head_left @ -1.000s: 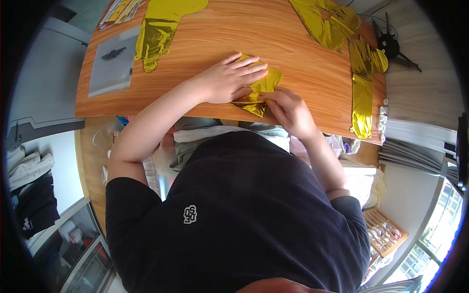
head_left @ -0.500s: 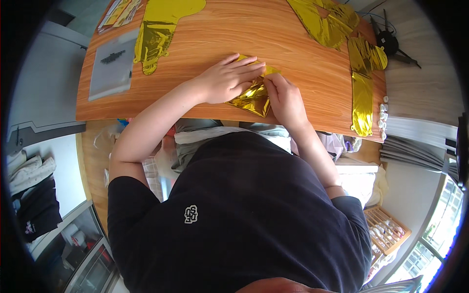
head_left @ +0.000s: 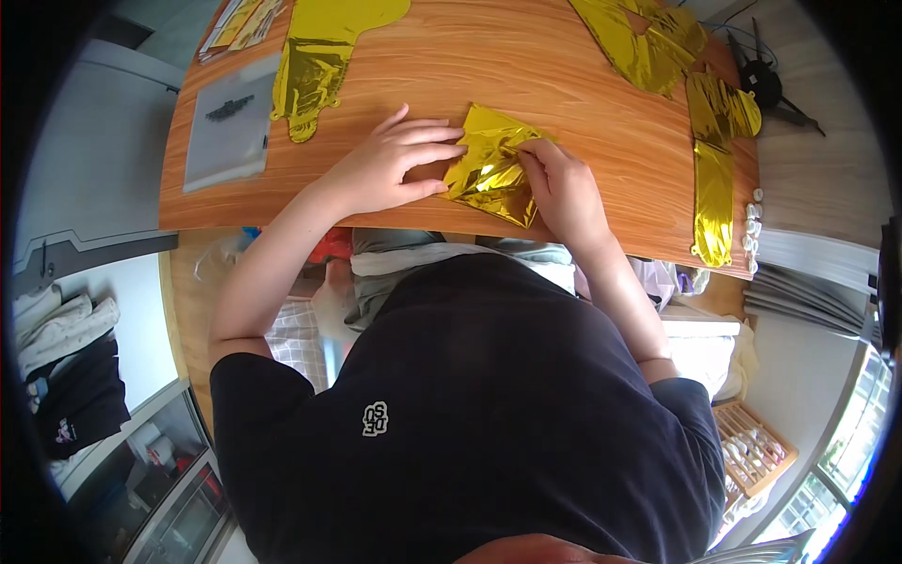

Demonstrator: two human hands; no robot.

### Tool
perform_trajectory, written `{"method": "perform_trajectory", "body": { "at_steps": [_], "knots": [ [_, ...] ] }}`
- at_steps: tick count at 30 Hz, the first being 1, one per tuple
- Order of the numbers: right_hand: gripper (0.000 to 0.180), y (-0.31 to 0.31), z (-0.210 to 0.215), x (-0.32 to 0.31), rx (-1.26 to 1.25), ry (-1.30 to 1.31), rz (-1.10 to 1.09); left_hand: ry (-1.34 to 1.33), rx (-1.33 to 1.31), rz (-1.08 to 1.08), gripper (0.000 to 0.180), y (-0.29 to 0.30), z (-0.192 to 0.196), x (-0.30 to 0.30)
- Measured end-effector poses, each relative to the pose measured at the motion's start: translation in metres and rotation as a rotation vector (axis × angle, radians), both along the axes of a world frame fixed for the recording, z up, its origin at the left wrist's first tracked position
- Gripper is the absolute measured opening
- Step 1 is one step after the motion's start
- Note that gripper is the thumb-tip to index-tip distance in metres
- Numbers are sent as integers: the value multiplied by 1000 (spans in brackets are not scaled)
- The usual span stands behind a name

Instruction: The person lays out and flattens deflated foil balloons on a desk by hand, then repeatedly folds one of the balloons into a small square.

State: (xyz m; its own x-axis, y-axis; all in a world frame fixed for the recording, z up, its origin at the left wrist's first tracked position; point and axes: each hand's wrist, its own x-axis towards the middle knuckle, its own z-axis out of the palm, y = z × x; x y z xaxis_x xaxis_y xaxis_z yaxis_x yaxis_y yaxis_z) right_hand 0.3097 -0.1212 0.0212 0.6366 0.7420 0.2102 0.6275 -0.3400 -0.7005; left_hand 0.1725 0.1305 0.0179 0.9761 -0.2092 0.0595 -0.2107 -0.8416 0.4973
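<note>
A folded gold foil balloon (head_left: 490, 174), shiny and creased, lies near the front edge of the wooden table. My right hand (head_left: 568, 193) pinches its right side between thumb and fingers. On the other side, my left hand (head_left: 390, 162) rests with spread fingers, its fingertips at the foil's left edge and nothing in its grasp. Beyond my left hand lies a flat gold foil balloon (head_left: 315, 70) with small tabs at its end.
More flat gold foil balloons lie at the far right (head_left: 648, 52) and along the right edge (head_left: 714, 188). A clear plastic pouch (head_left: 225, 141) and printed papers (head_left: 240, 23) are at the left. A black device with antennas (head_left: 759, 83) and small white pieces (head_left: 753, 230) stand right.
My left hand has slid left off the folded foil balloon and spread its fingers, uncovering its surface. My right hand keeps its pinch on the right side. The whole view has shifted slightly.
</note>
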Motion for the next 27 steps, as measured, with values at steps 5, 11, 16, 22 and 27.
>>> {"method": "perform_trajectory", "body": {
  "at_steps": [5, 11, 16, 22, 27],
  "knots": [
    [14, 3, -1, -1, -14, -146, 28, -6, 91, -6, 53, -1, -5, -3],
    [12, 3, -5, -4, -1, -139, -36, 11, 141, 37, 50, -4, -7, -7],
    [11, 6, -4, -8, -32, -170, -69, 24, 134, 36, 51, -3, -4, -6],
    [12, 8, -8, -6, -44, -198, -81, 17, 111, 16, 55, 0, 2, -6],
    [13, 9, -9, -7, -82, -188, -86, 36, 106, 9, 56, 1, 3, -3]
  ]
}}
